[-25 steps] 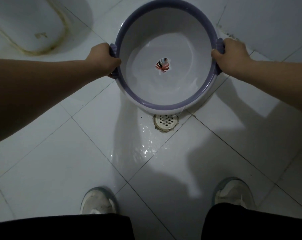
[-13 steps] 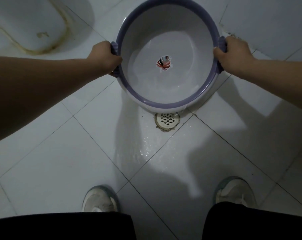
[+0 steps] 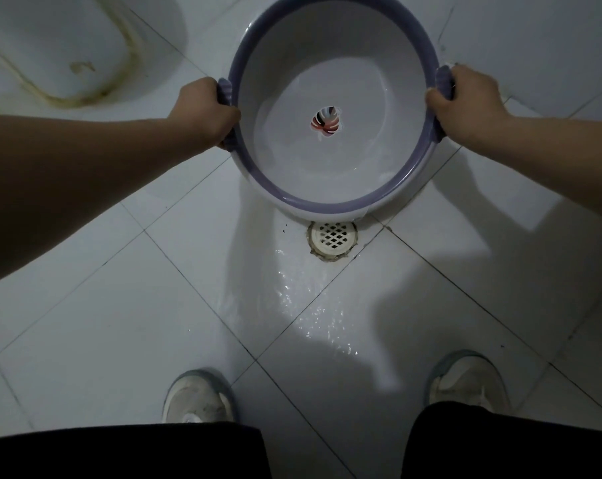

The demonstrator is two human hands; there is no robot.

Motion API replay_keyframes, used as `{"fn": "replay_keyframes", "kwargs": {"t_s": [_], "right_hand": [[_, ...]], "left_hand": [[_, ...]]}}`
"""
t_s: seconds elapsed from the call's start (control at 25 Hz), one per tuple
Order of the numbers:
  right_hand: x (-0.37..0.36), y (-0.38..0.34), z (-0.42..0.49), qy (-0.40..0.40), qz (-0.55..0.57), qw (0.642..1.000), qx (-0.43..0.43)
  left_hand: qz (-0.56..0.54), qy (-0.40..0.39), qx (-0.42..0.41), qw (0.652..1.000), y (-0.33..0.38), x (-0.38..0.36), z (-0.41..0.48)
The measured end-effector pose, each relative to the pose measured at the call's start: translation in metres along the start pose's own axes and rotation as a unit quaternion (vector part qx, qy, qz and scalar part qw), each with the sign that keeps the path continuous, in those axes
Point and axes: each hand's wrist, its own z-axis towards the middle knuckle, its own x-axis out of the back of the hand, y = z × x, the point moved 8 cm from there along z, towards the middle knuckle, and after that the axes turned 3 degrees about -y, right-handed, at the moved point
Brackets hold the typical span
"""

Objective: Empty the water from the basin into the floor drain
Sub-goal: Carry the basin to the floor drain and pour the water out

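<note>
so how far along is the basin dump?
Mostly done: the basin looks nearly empty, and wet floor glistens by the floor drain. In hand: left hand and right hand hold it tilted over the drain. Left: drain the last film.

White basin (image 3: 389, 202) with purple rim; striped leaf print (image 3: 325, 121), perhaps red-black.

Both arms are bare, no sleeves or watch showing. Black trousers (image 3: 126, 451) fill the bottom edge, and the sneakers are scuffed white with greyish rims, left shoe (image 3: 197, 397) and right shoe (image 3: 467, 380).
</note>
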Motion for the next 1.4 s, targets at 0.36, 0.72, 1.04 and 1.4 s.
{"fn": "replay_keyframes", "kwargs": {"t_s": [0.36, 0.72, 1.04, 1.4], "right_hand": [[0.002, -0.002, -0.004, 0.017, 0.008, 1.000, -0.003], [0.000, -0.003, -0.005, 0.013, 0.003, 1.000, 0.016], [0.001, -0.007, -0.008, 0.016, 0.009, 0.999, 0.033], [0.001, -0.009, -0.010, 0.012, 0.024, 0.999, 0.037]], "left_hand": [[0.005, 0.020, -0.012, 1.000, -0.006, 0.000, 0.001], [0.011, 0.030, -0.010, 0.999, -0.014, -0.004, -0.004], [0.019, 0.048, -0.025, 0.998, -0.009, -0.001, -0.012], [0.020, 0.050, -0.016, 0.998, -0.014, -0.002, -0.013]]}}
